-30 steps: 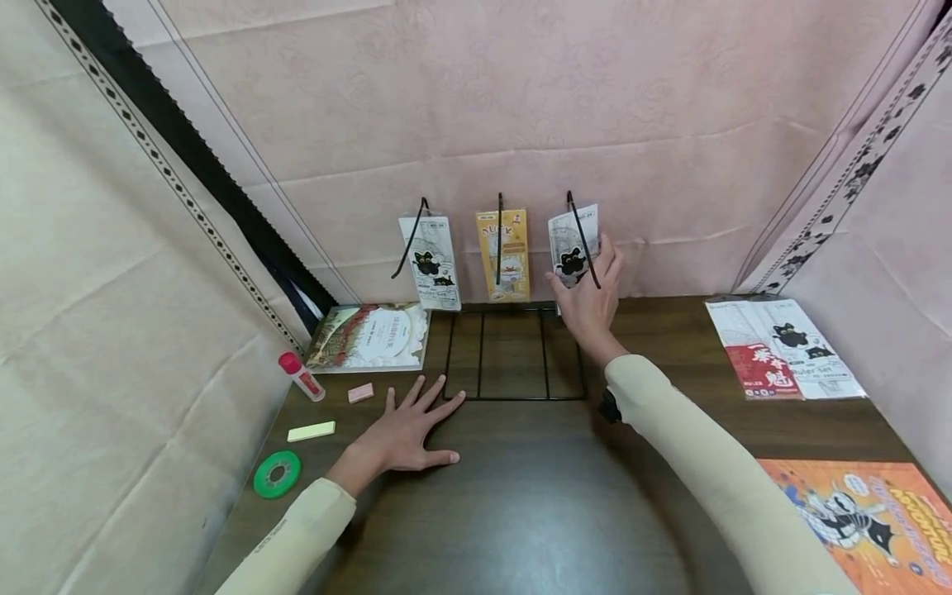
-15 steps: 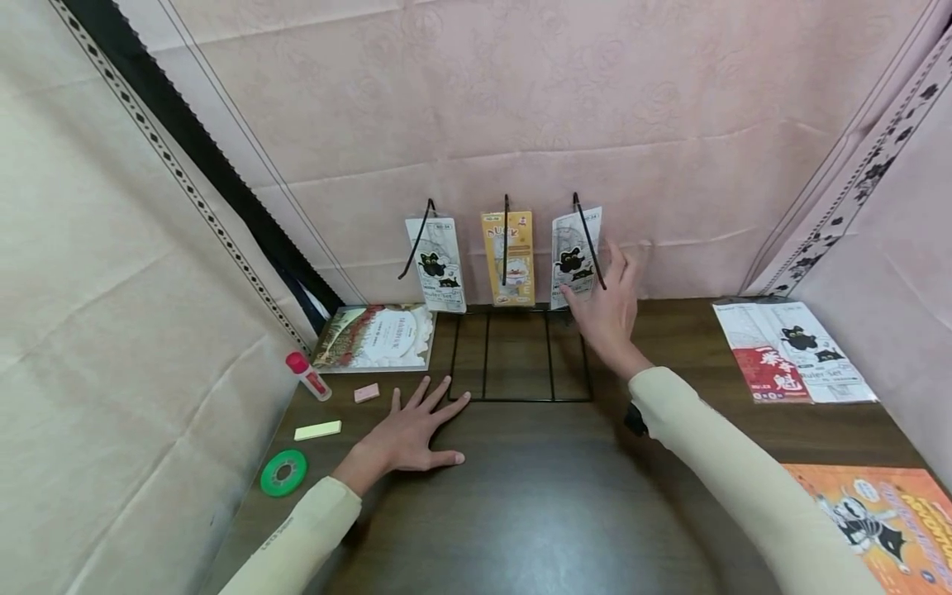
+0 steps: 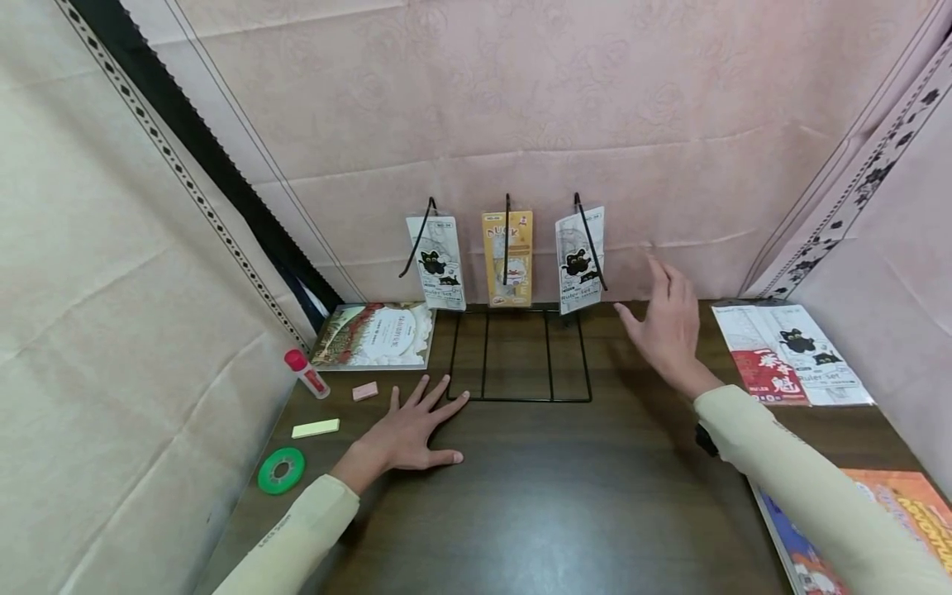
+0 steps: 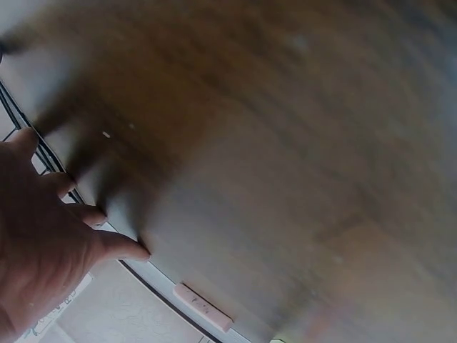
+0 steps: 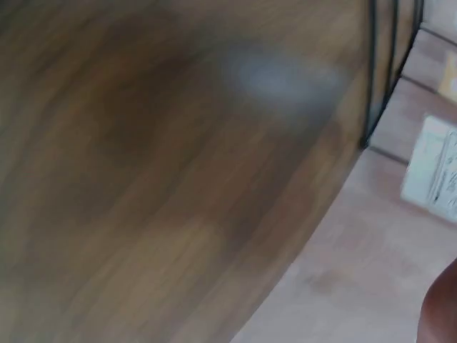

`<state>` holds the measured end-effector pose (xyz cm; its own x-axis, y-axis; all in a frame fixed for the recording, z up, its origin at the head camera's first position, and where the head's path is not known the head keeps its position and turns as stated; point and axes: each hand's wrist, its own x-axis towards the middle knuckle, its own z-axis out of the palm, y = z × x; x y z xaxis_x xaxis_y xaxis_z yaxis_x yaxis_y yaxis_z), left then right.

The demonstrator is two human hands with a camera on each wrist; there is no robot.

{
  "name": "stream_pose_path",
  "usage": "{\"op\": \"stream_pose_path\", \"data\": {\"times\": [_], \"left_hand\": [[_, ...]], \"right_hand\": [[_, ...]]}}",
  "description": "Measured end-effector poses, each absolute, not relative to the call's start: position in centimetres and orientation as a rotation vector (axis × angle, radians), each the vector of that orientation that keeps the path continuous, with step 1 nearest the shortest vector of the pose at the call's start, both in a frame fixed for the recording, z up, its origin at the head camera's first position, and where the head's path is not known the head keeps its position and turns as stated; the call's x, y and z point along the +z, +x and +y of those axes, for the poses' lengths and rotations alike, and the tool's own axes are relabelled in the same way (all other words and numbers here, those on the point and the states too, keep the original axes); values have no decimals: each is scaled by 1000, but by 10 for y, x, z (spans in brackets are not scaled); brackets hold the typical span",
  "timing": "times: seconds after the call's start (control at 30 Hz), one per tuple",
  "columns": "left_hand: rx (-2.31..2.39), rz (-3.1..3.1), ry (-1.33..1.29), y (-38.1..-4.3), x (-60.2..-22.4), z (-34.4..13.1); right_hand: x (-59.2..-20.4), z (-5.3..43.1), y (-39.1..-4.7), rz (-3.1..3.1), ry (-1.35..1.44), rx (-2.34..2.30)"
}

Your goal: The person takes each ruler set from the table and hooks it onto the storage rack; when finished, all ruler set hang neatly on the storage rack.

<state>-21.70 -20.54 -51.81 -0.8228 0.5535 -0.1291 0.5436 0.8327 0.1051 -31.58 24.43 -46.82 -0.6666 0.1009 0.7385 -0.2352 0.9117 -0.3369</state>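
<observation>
Three flat packets hang from the hooks of a black wire rack (image 3: 521,401). The outer two, a left white packet (image 3: 446,289) and a right white packet (image 3: 576,287), carry a black cat; between them hangs a yellow packet (image 3: 521,248). My right hand (image 3: 668,330) hovers to the right of the rack, fingers extended, holding nothing and apart from the right packet. With fingers spread, my left hand (image 3: 409,431) rests on the table, fingertips at the rack's front left corner. The right wrist view shows only a sliver of hand (image 5: 441,311) at its edge.
Left on the table (image 3: 535,496) are a picture booklet (image 3: 383,339), red-capped glue stick (image 3: 307,374), pink eraser (image 3: 365,392), pale yellow strip (image 3: 316,429) and green tape roll (image 3: 265,475). Right are more packets (image 3: 814,355) and an orange booklet (image 3: 918,504). Cloth walls (image 3: 521,99) surround it.
My right hand has let go of the right white packet and moved off to the right; the packet now hangs free on its hook. The left hand has stayed in place.
</observation>
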Motion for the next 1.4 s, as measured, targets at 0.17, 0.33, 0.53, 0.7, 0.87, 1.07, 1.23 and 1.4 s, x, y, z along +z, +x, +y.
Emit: {"op": "stream_pose_path", "data": {"times": [0.17,0.33,0.53,0.7,0.87,1.07,1.23,1.4], "left_hand": [[92,2857,864,-218,-518,-205],[96,2852,869,-219,-518,-205],[103,2852,870,-220,-518,-206],[102,2858,877,-219,-518,-206],[99,2858,884,-218,-518,-205],[107,2846,884,-216,-517,-205],[103,2847,871,-217,-518,-205],[108,2845,867,-217,-517,-205]], "right_hand": [[-475,277,-312,-2288,82,471],[-481,310,-308,-2356,-1,487],[-488,341,-301,-2446,-162,536],[-496,363,-295,-2524,-279,539],[-501,386,-289,-2633,-377,522],[-504,401,-281,-2786,-497,537],[-503,408,-279,-2916,-596,561],[-499,409,-276,-2976,-641,606]]}}
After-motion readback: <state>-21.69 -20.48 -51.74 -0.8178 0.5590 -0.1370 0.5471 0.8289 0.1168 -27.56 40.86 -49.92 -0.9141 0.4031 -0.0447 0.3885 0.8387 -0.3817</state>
